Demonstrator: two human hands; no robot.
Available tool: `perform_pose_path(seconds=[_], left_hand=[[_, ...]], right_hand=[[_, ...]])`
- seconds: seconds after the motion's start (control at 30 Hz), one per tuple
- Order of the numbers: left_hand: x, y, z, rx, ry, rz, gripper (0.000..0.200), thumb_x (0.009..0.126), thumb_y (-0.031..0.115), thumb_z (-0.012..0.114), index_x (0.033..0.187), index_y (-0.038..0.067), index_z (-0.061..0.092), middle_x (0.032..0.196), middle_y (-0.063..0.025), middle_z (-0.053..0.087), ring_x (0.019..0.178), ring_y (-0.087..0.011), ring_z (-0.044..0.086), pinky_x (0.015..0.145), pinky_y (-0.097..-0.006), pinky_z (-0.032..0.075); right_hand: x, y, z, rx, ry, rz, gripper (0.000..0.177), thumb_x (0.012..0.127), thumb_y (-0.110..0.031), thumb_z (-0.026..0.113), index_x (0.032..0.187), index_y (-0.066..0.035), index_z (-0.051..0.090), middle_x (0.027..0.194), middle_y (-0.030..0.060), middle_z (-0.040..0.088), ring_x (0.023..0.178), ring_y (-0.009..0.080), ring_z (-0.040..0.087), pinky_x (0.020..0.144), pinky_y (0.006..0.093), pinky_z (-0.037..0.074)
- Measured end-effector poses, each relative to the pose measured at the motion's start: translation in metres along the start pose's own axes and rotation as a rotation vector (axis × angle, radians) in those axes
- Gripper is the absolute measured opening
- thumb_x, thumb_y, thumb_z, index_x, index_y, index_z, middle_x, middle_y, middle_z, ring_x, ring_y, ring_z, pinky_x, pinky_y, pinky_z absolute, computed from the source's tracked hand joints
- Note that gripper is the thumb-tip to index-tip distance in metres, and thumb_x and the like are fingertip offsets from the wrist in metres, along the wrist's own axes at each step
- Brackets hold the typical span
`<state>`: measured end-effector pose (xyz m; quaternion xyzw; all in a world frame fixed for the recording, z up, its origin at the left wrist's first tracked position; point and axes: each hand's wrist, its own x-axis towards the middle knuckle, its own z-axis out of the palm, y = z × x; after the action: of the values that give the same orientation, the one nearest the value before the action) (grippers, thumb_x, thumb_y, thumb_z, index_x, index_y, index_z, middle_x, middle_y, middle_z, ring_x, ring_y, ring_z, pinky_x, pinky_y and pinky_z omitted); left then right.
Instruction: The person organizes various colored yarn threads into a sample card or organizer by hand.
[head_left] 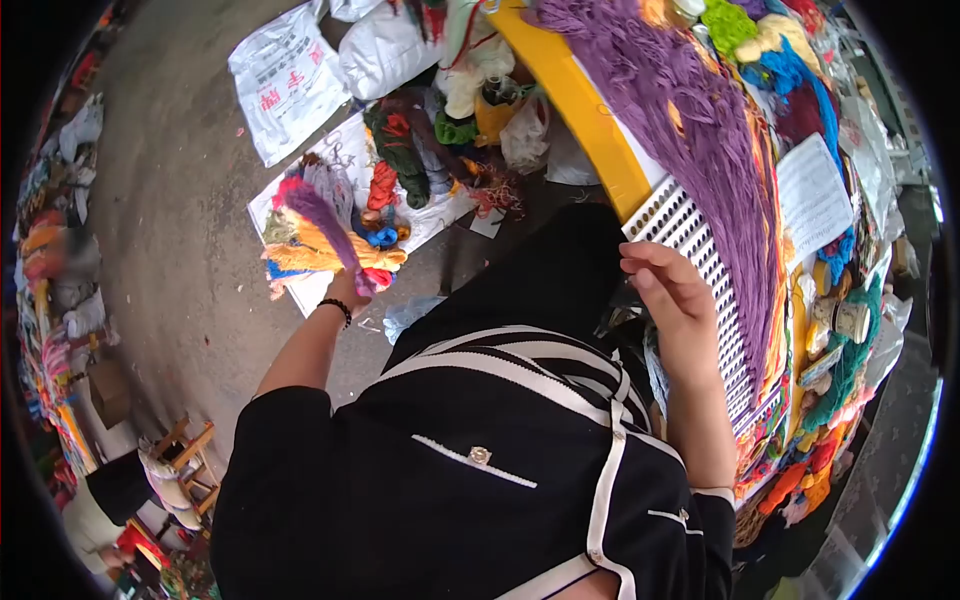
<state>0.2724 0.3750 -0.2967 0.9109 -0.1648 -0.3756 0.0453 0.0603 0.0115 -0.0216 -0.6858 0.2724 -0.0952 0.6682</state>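
Observation:
My left hand (345,291), with a dark bead bracelet at the wrist, is closed around one end of a purple yarn hank (322,214). The hank reaches up over a pile of yellow-orange yarn (335,246) on a white sheet on the floor. My right hand (677,295) is raised beside the table edge, fingers loosely bent and thumb a little apart, with nothing visible in it. Just beyond it lies a white strip with rows of dark holes (672,222). Long purple threads (690,130) lie spread along that strip.
A yellow table edge (575,95) runs past my lap. On the table are a written paper sheet (815,190), a spool (842,318) and many coloured yarns. White sacks (290,85) and dark green yarn (398,150) lie on the floor. A wooden stool (190,460) stands behind at left.

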Motion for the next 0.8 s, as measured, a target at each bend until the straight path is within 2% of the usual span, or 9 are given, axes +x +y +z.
perform_pose_path(seconds=[0.1,0.13,0.2,0.23,0.3,0.43,0.57,0.6,0.8], left_hand=[[0.009,0.044,-0.017,-0.015,-0.058,0.121,0.063,0.076,0.026,0.065,0.129,0.002,0.040,0.123,-0.0220,0.051,0.116,-0.0336,0.048,0.097,-0.0392,0.039],[0.020,0.052,-0.020,-0.049,-0.046,0.212,0.061,0.077,0.027,0.064,0.127,0.002,0.042,0.122,-0.0219,0.052,0.114,-0.0334,0.049,0.095,-0.0393,0.041],[0.032,0.078,-0.032,-0.224,-0.018,0.376,0.051,0.079,0.025,0.062,0.122,0.003,0.048,0.113,-0.0205,0.057,0.104,-0.0326,0.056,0.088,-0.0383,0.045],[0.025,0.106,-0.051,-0.198,0.051,0.483,0.046,0.078,0.025,0.063,0.118,0.003,0.052,0.102,-0.0177,0.062,0.093,-0.0290,0.061,0.081,-0.0359,0.047],[0.056,0.119,-0.047,-0.420,0.174,0.505,0.037,0.081,0.019,0.062,0.113,0.003,0.055,0.093,-0.0151,0.064,0.087,-0.0243,0.063,0.078,-0.0319,0.048],[0.023,0.216,-0.111,-0.580,0.389,0.828,0.023,0.089,0.006,0.051,0.110,0.001,0.057,0.094,-0.0069,0.065,0.081,-0.0128,0.059,0.074,-0.0252,0.047],[0.003,0.294,-0.140,-0.691,0.367,1.037,0.020,0.092,0.007,0.048,0.107,-0.002,0.058,0.096,-0.0083,0.064,0.083,-0.0129,0.060,0.075,-0.0243,0.047],[-0.015,0.316,-0.148,-0.576,0.391,1.098,0.020,0.093,0.008,0.048,0.107,-0.003,0.057,0.097,-0.0093,0.064,0.085,-0.0133,0.060,0.076,-0.0243,0.047],[-0.029,0.395,-0.143,-0.385,0.323,1.315,0.017,0.087,0.008,0.054,0.101,0.000,0.061,0.088,-0.0126,0.065,0.081,-0.0215,0.064,0.071,-0.0292,0.049]], right_hand=[[-0.015,-0.068,-0.007,-0.473,-0.249,-0.645,0.017,0.084,-0.004,0.056,0.099,0.000,0.062,0.097,0.0107,0.064,0.088,0.0265,0.061,0.076,0.0324,0.049],[-0.029,-0.091,-0.002,-0.491,-0.238,-0.655,0.010,0.081,-0.009,0.060,0.083,0.000,0.064,0.087,0.0134,0.063,0.081,0.0262,0.062,0.071,0.0339,0.048],[-0.035,-0.108,-0.006,-0.358,-0.397,-1.013,0.012,0.074,-0.006,0.067,0.085,-0.005,0.067,0.085,0.0124,0.063,0.078,0.0220,0.062,0.065,0.0268,0.048],[-0.054,-0.118,-0.006,-0.446,-0.322,-1.018,0.014,0.075,-0.007,0.066,0.089,-0.007,0.068,0.085,0.0089,0.064,0.076,0.0193,0.061,0.065,0.0264,0.047],[-0.060,-0.137,-0.007,-0.600,-0.263,-1.187,0.002,0.078,-0.010,0.064,0.077,-0.012,0.065,0.086,0.0017,0.065,0.076,0.0137,0.060,0.064,0.0243,0.045],[-0.071,-0.146,-0.001,-0.338,-0.120,-1.001,0.006,0.077,-0.013,0.064,0.078,-0.007,0.064,0.083,0.0028,0.063,0.071,0.0146,0.058,0.060,0.0263,0.044],[-0.089,-0.150,-0.008,-0.016,0.060,-0.777,0.017,0.076,-0.017,0.064,0.080,0.000,0.063,0.079,0.0042,0.061,0.065,0.0159,0.055,0.054,0.0288,0.043],[-0.096,-0.149,-0.016,-0.036,0.103,-0.762,0.017,0.076,-0.017,0.064,0.080,0.000,0.063,0.079,0.0042,0.061,0.065,0.0159,0.055,0.054,0.0288,0.043],[-0.088,-0.143,-0.045,-0.211,0.175,-1.094,0.007,0.077,-0.015,0.064,0.078,-0.008,0.066,0.076,0.0005,0.063,0.064,0.0121,0.057,0.055,0.0238,0.043]])
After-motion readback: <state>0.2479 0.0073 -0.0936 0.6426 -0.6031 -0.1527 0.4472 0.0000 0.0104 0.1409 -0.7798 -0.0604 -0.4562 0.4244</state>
